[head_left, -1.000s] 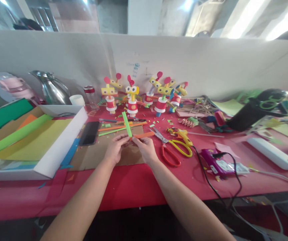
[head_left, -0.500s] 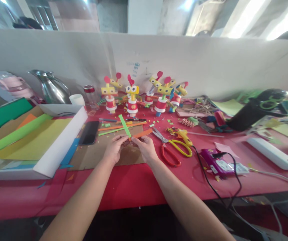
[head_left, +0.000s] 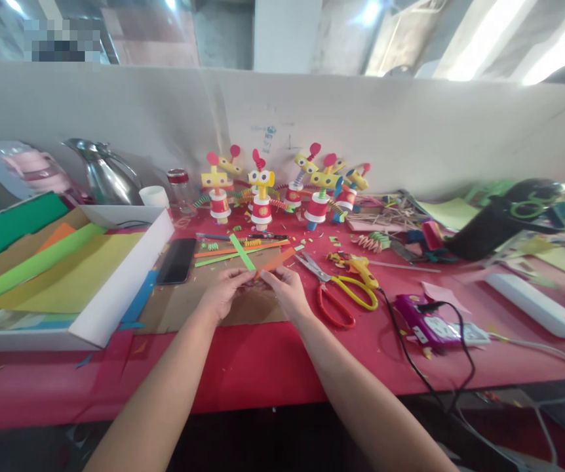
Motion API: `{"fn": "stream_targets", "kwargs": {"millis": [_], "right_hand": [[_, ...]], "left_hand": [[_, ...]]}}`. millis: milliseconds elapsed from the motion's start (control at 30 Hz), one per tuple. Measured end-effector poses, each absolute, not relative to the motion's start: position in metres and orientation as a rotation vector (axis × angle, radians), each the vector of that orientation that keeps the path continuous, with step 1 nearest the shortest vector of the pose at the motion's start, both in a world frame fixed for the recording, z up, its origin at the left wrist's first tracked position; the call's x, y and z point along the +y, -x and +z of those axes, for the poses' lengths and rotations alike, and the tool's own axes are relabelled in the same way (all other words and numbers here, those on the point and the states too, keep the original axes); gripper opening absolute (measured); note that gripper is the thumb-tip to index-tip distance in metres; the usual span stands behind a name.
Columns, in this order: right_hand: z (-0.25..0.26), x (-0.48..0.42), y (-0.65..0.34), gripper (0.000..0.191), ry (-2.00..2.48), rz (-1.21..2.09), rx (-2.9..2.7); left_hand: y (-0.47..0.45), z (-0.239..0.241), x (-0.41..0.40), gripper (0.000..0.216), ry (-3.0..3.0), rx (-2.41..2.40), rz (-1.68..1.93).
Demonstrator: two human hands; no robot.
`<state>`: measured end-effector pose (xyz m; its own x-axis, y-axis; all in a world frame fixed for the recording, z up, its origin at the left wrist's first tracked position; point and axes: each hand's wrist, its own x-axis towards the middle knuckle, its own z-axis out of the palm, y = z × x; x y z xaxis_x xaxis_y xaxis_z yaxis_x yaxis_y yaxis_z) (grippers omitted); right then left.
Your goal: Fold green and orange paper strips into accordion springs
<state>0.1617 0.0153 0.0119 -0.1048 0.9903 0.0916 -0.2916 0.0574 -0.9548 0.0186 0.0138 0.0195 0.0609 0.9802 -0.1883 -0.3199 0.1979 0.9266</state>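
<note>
Above a brown cardboard sheet point(head_left: 174, 311), my hands meet at the joined ends of two paper strips. My left hand point(head_left: 226, 292) pinches the end where a green paper strip point(head_left: 242, 251) points up and away to the left. My right hand point(head_left: 286, 288) grips the same corner, from which an orange paper strip point(head_left: 278, 260) runs out to the right. Fingers partly hide the overlap of the strips. Behind them on the cardboard lie another orange strip point(head_left: 223, 252), a thin green strip point(head_left: 214, 260) and a small yellow paper spring point(head_left: 252, 242).
Paper-cup figures point(head_left: 261, 213) stand in a group at the back. Scissors point(head_left: 334, 278), a yellow glue gun point(head_left: 361, 270) and a purple power socket point(head_left: 430, 324) lie to the right. On the left are a phone point(head_left: 176, 261) and a white box point(head_left: 130, 272) of coloured paper.
The green strip's far end has dipped slightly, and the orange strip now angles up more to the right. Both hands keep their pinch at the strips' joined ends.
</note>
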Motion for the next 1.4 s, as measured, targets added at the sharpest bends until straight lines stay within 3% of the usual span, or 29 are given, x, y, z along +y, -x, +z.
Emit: {"fn": "stream_targets", "kwargs": {"millis": [233, 733, 1400], "right_hand": [[0.001, 0.018, -0.156, 0.033, 0.772, 1.297, -1.162], [0.003, 0.020, -0.160, 0.018, 0.896, 1.160, -1.189], [0.004, 0.018, -0.160, 0.019, 0.879, 1.162, -1.194]], "left_hand": [[-0.026, 0.010, 0.019, 0.014, -0.528, 0.832, 1.295], [-0.033, 0.017, 0.012, 0.018, -0.794, 0.899, 1.369], [-0.035, 0.007, 0.012, 0.016, -0.880, 0.893, 1.455]]}}
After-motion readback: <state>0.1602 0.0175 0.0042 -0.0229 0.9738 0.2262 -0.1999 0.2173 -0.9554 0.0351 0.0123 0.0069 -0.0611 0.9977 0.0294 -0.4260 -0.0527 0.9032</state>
